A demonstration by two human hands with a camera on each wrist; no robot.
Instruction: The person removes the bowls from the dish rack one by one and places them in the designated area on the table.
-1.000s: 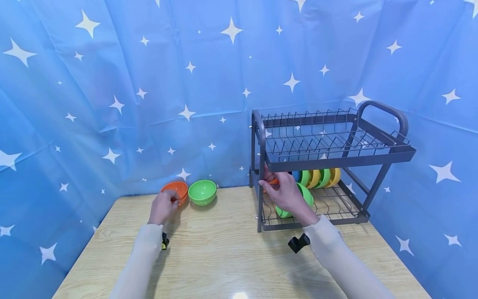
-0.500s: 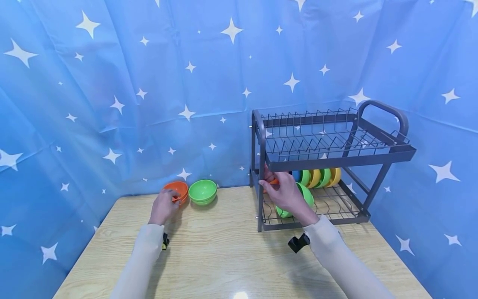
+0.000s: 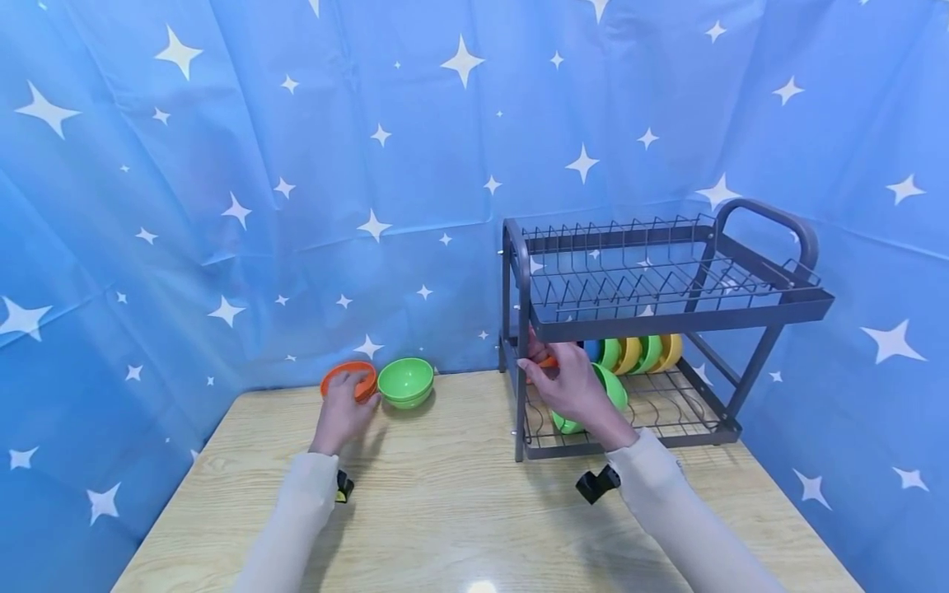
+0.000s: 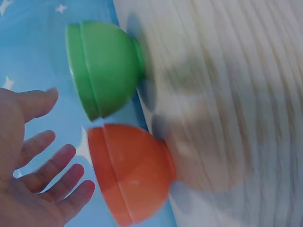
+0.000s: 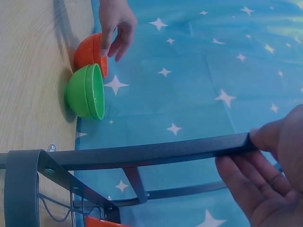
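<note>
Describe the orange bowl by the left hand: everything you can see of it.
The orange bowl looks like smooth plastic, round, with a rim band and a small foot. It is tipped, its mouth facing the left hand, foot end low by the table, beside the green bowl. Fingers reach its rim; no firm grip shows.

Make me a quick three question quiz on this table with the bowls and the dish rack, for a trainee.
1. True or false: the top shelf of the rack holds bowls.
2. Which bowl is the left hand touching? A orange bowl B green bowl C a yellow one
3. Fill in: the right hand is at the rack's ____ shelf.

Key: 1 false, it shows only bare wire. 2 A. 3 lower.
</note>
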